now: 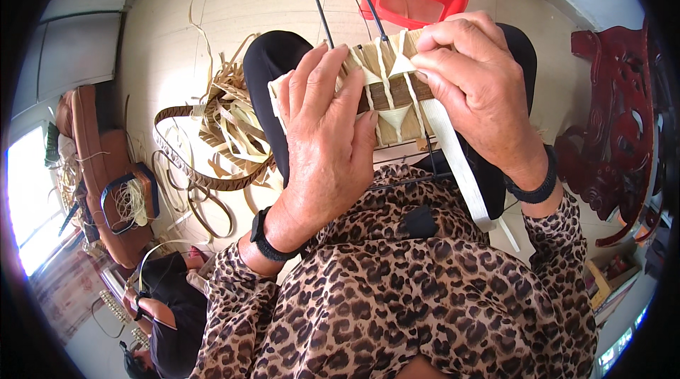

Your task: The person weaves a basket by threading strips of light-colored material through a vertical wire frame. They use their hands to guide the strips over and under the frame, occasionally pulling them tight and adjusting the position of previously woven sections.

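Here's the weave (pixel 405 95), set on a black frame (pixel 317 0), and the left hand (pixel 322 124) spreads over its left end, thumb apart from fingers; whether it clamps, one can't tell. Near the upper right corner, the right hand (pixel 478 85) pinches, thumb and fingers clamped on a white strip (pixel 453 159) that trails past the lower edge!

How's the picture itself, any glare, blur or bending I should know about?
Head view: the window at left is blown out to white; the pale floor looks brightly washed; a dark, curved border rings the frame, with fisheye distortion toward it; the left hand, right hand and woven panel look fairly sharp.
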`<state>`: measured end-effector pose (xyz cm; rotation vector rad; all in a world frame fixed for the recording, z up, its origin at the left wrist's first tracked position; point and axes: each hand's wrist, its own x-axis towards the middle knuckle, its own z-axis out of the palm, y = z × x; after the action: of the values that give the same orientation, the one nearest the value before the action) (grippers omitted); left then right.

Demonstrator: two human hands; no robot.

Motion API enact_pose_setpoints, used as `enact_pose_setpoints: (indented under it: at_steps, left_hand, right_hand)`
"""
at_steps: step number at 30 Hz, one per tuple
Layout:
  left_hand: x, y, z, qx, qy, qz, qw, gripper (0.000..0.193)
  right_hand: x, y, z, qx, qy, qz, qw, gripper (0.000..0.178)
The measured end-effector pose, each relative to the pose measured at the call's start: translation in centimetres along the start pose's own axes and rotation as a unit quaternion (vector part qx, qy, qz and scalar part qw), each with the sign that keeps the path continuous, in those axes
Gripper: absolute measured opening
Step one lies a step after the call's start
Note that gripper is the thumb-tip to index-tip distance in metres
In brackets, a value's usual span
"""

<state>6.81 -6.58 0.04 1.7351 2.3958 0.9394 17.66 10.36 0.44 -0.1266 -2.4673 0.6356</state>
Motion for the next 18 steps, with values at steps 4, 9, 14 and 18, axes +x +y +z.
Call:
enact_pose_setpoints:
  at_steps: [4,9,14,18]
  left_hand:
    - [0.1,-0.2,0.1,-0.004,-0.006,0.007,1.0,0.04]
    - [0.6,0.8,-0.6,0.023,-0.025,-0.015,0.999,0.053]
    - [0.4,1.0,0.0,0.029,-0.014,-0.025,0.999,0.055]
    - [0.3,0.6,0.9,0.016,0.02,-0.005,1.0,0.055]
  right_hand:
    - [-0.2,0.3,-0.1,-0.015,-0.006,-0.014,1.0,0.019]
    - [-0.7,-1.6,-1.8,-0.018,-0.01,0.041,0.999,0.02]
    - [-3.3,-4.0,-2.4,-0.035,-0.035,0.163,0.985,0.017]
    - [-2.4,-3.4,-2.3,-0.067,-0.017,0.107,0.992,0.02]
